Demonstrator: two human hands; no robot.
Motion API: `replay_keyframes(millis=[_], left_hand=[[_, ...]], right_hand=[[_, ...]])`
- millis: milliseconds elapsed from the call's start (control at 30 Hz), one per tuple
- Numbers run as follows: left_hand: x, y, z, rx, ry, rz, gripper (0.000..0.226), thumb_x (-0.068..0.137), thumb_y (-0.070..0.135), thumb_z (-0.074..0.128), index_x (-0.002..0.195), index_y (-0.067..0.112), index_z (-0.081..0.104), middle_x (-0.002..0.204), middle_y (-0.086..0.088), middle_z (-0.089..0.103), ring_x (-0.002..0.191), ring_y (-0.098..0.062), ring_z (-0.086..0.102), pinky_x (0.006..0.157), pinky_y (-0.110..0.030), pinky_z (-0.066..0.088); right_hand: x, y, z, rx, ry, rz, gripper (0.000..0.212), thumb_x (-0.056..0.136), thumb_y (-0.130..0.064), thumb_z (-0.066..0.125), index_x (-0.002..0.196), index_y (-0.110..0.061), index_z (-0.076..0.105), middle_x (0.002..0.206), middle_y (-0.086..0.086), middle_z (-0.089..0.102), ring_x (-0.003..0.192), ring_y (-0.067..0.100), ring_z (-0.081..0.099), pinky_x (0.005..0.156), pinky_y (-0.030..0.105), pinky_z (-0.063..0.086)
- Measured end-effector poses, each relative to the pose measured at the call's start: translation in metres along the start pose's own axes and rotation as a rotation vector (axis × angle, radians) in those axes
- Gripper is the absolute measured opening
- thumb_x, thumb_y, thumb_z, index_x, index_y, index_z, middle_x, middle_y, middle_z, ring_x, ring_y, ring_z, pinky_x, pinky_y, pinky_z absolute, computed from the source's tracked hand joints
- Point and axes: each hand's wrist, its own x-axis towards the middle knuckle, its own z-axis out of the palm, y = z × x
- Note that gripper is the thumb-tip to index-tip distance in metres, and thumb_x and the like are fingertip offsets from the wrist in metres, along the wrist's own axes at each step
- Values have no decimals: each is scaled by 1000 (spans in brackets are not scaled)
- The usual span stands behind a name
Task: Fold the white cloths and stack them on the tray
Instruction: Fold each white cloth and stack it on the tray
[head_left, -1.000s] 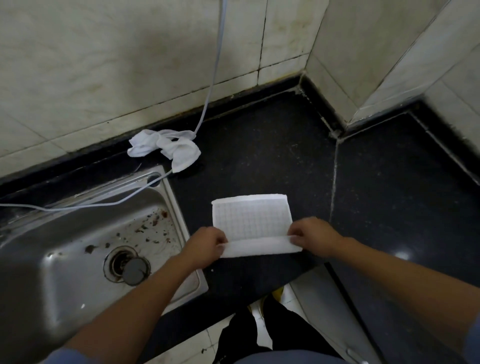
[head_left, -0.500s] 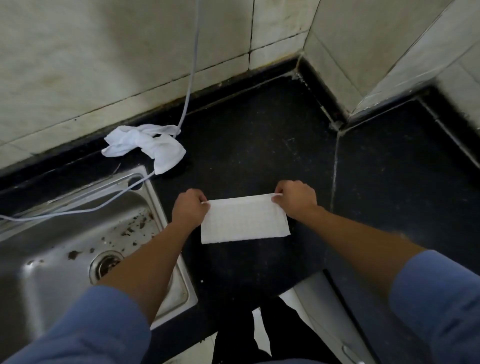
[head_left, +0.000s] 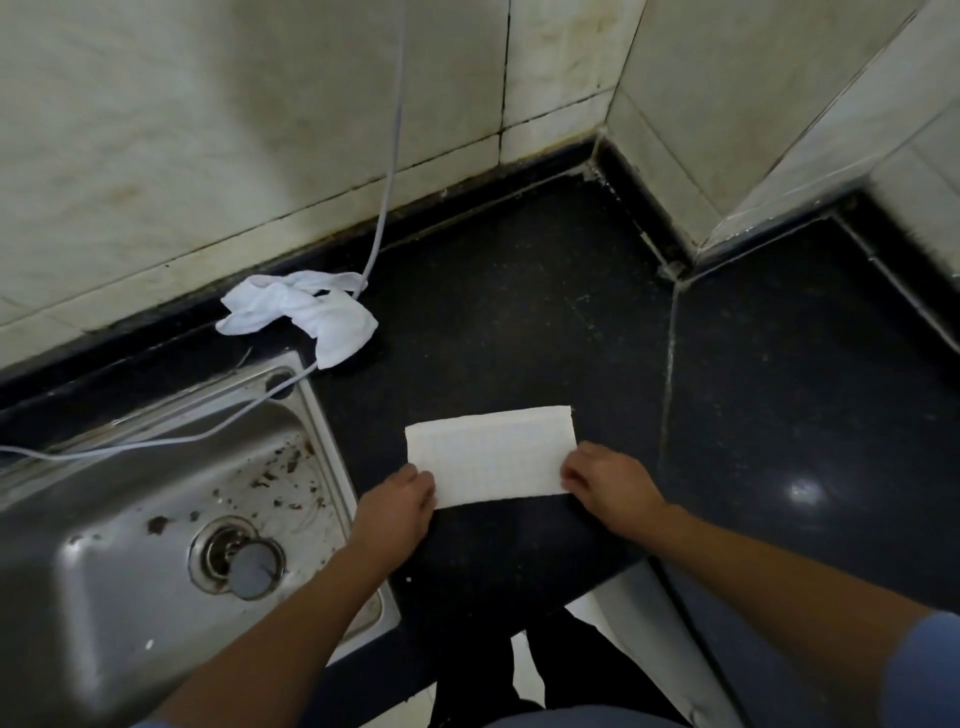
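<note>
A white cloth (head_left: 493, 454), folded into a long flat rectangle, lies on the black countertop (head_left: 519, 312) in front of me. My left hand (head_left: 397, 501) has curled fingers on the cloth's near left corner. My right hand (head_left: 605, 483) holds the near right corner with its fingertips. A second white cloth (head_left: 301, 312) lies crumpled at the back left, against the wall's base. No tray is in view.
A steel sink (head_left: 130, 597) with dirt specks and a drain plug fills the left side. A thin pale cable (head_left: 387, 197) hangs down the tiled wall, passes the crumpled cloth and runs over the sink's rim. The counter continues round the corner on the right.
Both hands carried the cloth's near edge over to its far edge, halving it. They have since come back to the near corners of the folded cloth.
</note>
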Motion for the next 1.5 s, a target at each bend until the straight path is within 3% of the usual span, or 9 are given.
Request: replay_keyframes(millis=[167,233,367,500,633,767,1033,1300,1500], left_hand=[[0,-14,-3,150,88,128,20,71,22,80,86,14,69,93,-6,62,83,-24,60,63,-32,52],[7,-12,-9,208,75,148,36,71,28,79,104,17,70,117,-10,62,105,-28,58,82,-38,52],[16,-11,-15,250,-53,112,54,90,40,56,140,24,43,154,-3,26,141,-24,24,111,-39,26],[14,-10,-18,256,-59,121,54,90,39,56,140,23,42,154,-4,25,141,-23,22,112,-38,24],[8,-15,-21,169,30,84,45,89,35,58,131,17,52,143,-5,40,133,-23,33,105,-36,30],[-5,-34,-29,105,99,10,38,88,31,62,123,17,59,131,-5,51,124,-23,42,102,-36,36],[-31,-61,-36,17,149,-96,29,85,26,65,112,14,64,113,-5,58,109,-24,50,93,-35,42],[-38,-69,-34,10,124,-78,32,87,27,61,117,16,61,116,-5,55,111,-24,49,92,-34,41],[-13,-40,-35,83,63,96,47,91,34,56,133,14,49,147,-10,35,134,-28,33,105,-39,35]], right_hand=[[-5,11,-15,22,44,122,19,93,-34,56,101,-19,63,103,0,57,92,21,61,76,33,49],[8,0,-22,82,106,221,27,92,-38,57,112,-20,60,108,1,58,95,22,61,77,33,49],[30,-23,-25,139,84,445,47,89,-35,61,130,-17,48,119,6,60,103,25,60,78,33,49],[37,-30,-30,393,55,637,35,85,-23,65,117,-10,60,112,9,64,99,27,63,73,32,49],[37,-35,-43,951,79,769,16,83,-7,67,95,2,63,107,21,66,91,34,65,77,48,57],[39,-68,-60,1099,-42,657,12,85,-6,65,96,-3,62,104,14,67,89,26,67,70,39,58],[85,-158,-15,911,-161,528,19,80,-7,72,94,-9,59,100,15,67,86,27,69,59,34,59],[95,-177,12,587,-138,430,44,70,-38,80,95,-3,68,90,12,71,81,28,69,76,43,59],[56,-140,0,31,149,-65,31,94,-24,54,123,-14,59,122,6,58,112,23,55,87,35,47]])
